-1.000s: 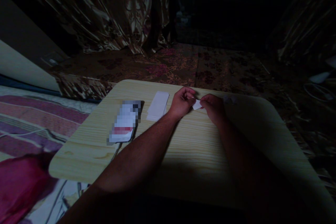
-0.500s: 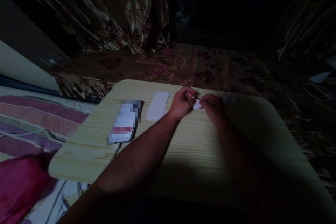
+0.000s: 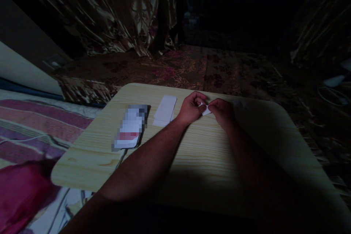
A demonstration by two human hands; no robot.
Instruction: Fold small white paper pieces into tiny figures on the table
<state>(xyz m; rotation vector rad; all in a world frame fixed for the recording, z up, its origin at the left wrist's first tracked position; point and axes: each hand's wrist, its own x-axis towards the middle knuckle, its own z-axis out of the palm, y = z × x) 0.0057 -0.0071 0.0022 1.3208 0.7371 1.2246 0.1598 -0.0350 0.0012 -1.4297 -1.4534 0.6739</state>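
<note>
Grip: both hands pinch the same small white paper piece [image 3: 205,110]; the left hand [image 3: 190,109] nips its near-left edge with thumb and fingertips, and the right hand [image 3: 223,112] clamps the opposite edge.
Paper's place: it sits between the two sets of fingertips, just above the table [image 3: 208,157], toward the far edge at about 12 o'clock from the table's middle.
Doing it well: by my judgement this is a fine crease or tear in very poor light. The pinches should sit close together, the wrists should rest on the wood, and the edges should line up before any pressure goes on.
Risk: the piece is tiny and half hidden by the fingers, so it could slip or crease crooked.
At 9 o'clock of the left hand: a stack of white paper slips [image 3: 165,110] lies flat, near the hand but apart from it.
Further toward 8 o'clock: a phone [image 3: 129,128] lies on the wood with a cable [image 3: 121,158] trailing off the near edge.
At 3 o'clock of the right hand: there is a dim small scrap [image 3: 240,104], too dark to name.
Beyond the table: a patterned rug [image 3: 178,67] and curtain [image 3: 109,18] lie at 12 o'clock, striped bedding [image 3: 33,124] at 9 o'clock.
Change from half a second back: the hands draw closer, the left fingers curl in over the piece, and less white shows now.
</note>
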